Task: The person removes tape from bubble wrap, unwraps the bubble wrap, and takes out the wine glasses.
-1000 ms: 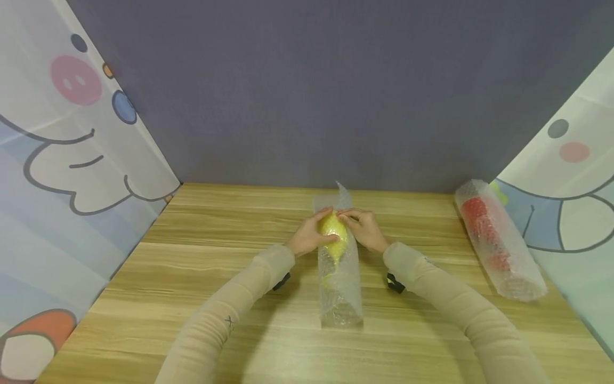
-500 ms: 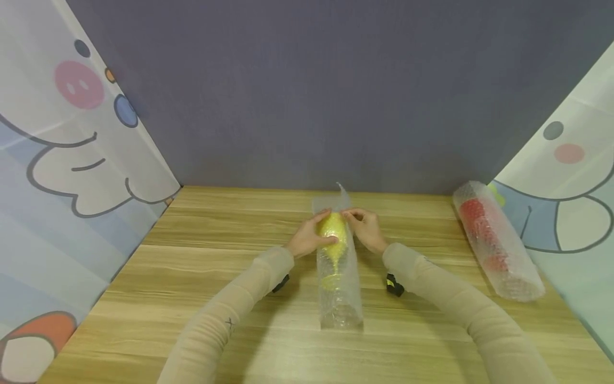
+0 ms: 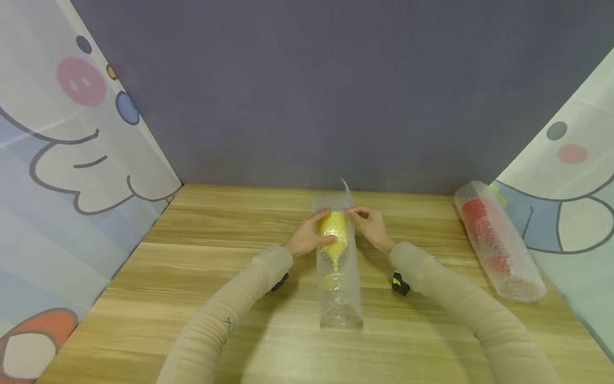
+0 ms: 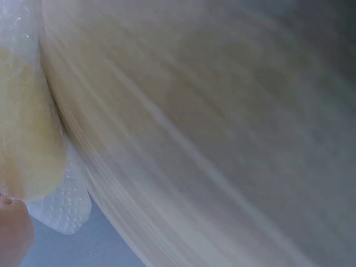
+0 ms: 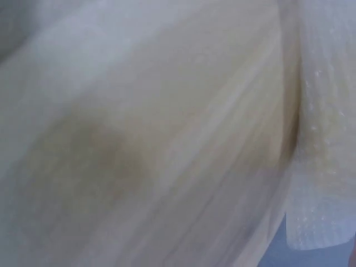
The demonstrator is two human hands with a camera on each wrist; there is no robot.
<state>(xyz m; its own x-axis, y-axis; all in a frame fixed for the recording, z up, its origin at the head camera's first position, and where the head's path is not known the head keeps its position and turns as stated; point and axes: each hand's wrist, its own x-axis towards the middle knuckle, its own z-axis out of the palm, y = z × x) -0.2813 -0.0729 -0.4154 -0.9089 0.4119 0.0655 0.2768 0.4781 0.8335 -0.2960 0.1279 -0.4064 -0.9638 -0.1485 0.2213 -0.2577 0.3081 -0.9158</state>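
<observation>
A yellow goblet [image 3: 334, 229] lies lengthwise inside a sleeve of clear bubble wrap [image 3: 341, 309], its bowl toward the back and its foot toward me. My left hand [image 3: 307, 238] grips the bowl through the wrap, thumb across the top and fingers along the left side up to the rim. At the right of the rim, my right hand [image 3: 371, 226] pinches the edge of the wrap with thumb and forefinger. In the left wrist view, the yellow bowl [image 4: 28, 133] and a fingertip [image 4: 14, 228] show at the left edge.
Another bubble-wrapped roll [image 3: 501, 240] with red contents lies slanted at the table's right edge. A dark grey wall [image 3: 316, 96] rises behind the wooden table [image 3: 216, 229]. Cartoon-printed curtains [image 3: 96, 176] flank both sides.
My right hand has shifted slightly right, pulling at the wrap's edge. More of the goblet's stem and foot shows through the wrap. My left hand keeps its place on the bowl.
</observation>
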